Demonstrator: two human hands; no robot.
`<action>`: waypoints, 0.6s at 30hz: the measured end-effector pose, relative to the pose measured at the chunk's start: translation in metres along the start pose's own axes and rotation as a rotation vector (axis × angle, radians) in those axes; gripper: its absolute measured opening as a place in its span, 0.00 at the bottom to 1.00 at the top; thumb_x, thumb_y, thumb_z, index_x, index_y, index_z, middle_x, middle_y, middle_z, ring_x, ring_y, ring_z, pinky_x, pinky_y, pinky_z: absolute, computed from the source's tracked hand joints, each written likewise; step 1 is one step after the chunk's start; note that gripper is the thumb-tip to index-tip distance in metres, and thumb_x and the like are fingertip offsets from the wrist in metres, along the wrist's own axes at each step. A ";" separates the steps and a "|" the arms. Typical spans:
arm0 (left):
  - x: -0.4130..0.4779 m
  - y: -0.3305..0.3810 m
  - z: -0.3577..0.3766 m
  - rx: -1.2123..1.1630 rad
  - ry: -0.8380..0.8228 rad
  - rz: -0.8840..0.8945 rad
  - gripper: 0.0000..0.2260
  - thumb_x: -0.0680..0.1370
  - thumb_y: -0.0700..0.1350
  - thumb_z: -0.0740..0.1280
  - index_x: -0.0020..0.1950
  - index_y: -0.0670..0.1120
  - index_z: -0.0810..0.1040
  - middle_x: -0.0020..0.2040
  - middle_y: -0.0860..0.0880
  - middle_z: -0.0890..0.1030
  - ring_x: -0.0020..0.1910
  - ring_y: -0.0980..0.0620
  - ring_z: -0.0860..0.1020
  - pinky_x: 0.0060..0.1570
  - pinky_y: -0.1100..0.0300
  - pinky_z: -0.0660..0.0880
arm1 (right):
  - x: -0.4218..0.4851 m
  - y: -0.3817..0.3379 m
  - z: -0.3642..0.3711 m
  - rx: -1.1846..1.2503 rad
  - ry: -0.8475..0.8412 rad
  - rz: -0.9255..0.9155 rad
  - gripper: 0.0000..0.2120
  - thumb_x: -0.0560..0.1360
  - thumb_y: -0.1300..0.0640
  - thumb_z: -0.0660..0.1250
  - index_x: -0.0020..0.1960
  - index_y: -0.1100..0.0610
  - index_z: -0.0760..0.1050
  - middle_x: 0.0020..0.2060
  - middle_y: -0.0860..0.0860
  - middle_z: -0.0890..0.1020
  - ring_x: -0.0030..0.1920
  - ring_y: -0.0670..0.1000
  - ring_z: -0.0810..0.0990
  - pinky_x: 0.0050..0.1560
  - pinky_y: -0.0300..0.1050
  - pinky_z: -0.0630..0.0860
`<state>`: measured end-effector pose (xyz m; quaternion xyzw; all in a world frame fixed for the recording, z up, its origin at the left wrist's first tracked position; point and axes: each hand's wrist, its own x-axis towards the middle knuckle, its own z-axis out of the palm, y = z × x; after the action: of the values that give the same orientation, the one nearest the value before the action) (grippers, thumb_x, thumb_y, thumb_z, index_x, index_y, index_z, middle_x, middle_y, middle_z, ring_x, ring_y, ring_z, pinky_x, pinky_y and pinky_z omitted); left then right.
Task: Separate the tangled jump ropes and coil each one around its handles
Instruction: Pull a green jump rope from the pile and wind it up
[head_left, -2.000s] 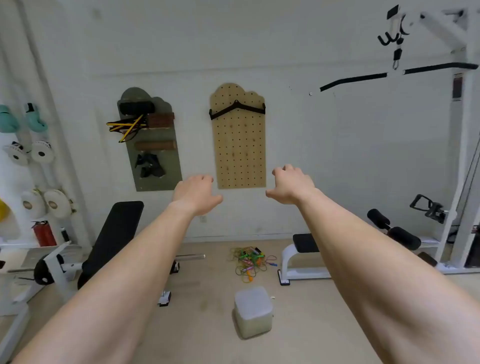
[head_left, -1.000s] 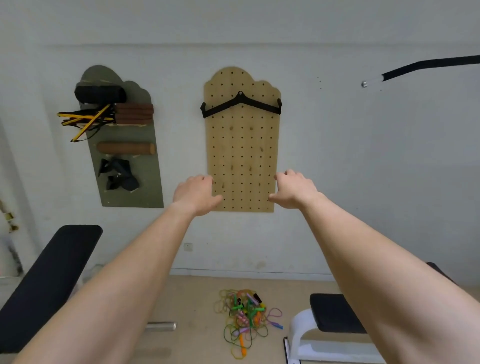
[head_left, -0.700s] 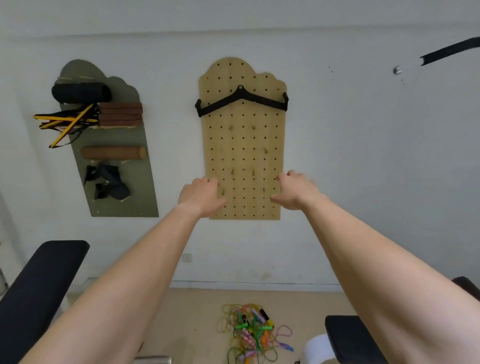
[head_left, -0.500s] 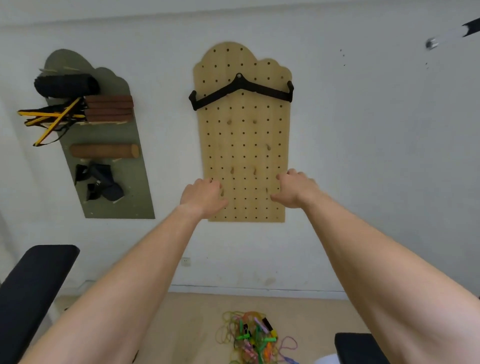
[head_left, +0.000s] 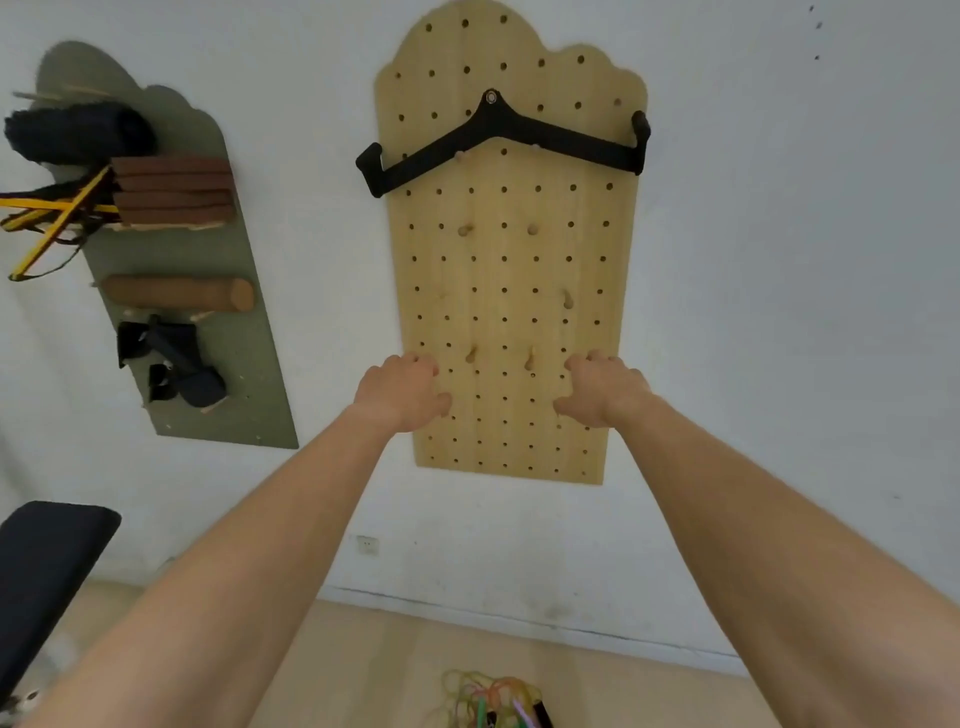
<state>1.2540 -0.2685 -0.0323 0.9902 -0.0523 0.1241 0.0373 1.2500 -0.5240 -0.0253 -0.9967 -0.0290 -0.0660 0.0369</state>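
Big wooden pegboard (head_left: 511, 270) on the wall has a black pull bar (head_left: 498, 140) hung over its pegs, and the green board (head_left: 208, 312) to its left holds straps and rolls, so I guess gear lives up there to stay off the floor. The spare pegs look like where coiled ropes could end up. Both arms are stretched straight out. The left hand (head_left: 402, 389) and right hand (head_left: 605, 389) are loosely curled, knuckles up, with nothing in them. Can't tell if they touch the board. The tangled jump ropes (head_left: 491, 701) are still a heap on the floor at the bottom edge, well below the hands.
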 end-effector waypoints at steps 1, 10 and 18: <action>0.016 -0.005 0.007 -0.008 -0.009 -0.001 0.26 0.78 0.58 0.63 0.73 0.49 0.68 0.68 0.48 0.73 0.64 0.46 0.72 0.59 0.51 0.72 | 0.016 -0.001 0.007 -0.002 -0.007 0.004 0.30 0.76 0.45 0.64 0.75 0.55 0.63 0.71 0.56 0.68 0.70 0.60 0.67 0.64 0.58 0.71; 0.156 -0.089 0.078 -0.046 -0.075 0.137 0.25 0.79 0.57 0.62 0.74 0.49 0.68 0.70 0.48 0.72 0.65 0.46 0.73 0.60 0.51 0.72 | 0.147 -0.050 0.058 -0.015 -0.039 0.139 0.30 0.77 0.44 0.64 0.75 0.54 0.63 0.71 0.56 0.68 0.70 0.60 0.67 0.64 0.59 0.71; 0.231 -0.144 0.135 -0.068 -0.204 0.196 0.25 0.79 0.58 0.63 0.73 0.49 0.69 0.69 0.48 0.73 0.64 0.47 0.73 0.60 0.50 0.73 | 0.220 -0.090 0.114 -0.016 -0.124 0.206 0.34 0.77 0.43 0.64 0.78 0.54 0.58 0.71 0.56 0.68 0.70 0.60 0.67 0.66 0.59 0.71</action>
<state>1.5257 -0.1594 -0.1135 0.9860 -0.1564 0.0239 0.0531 1.4772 -0.4140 -0.1022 -0.9968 0.0719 -0.0001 0.0336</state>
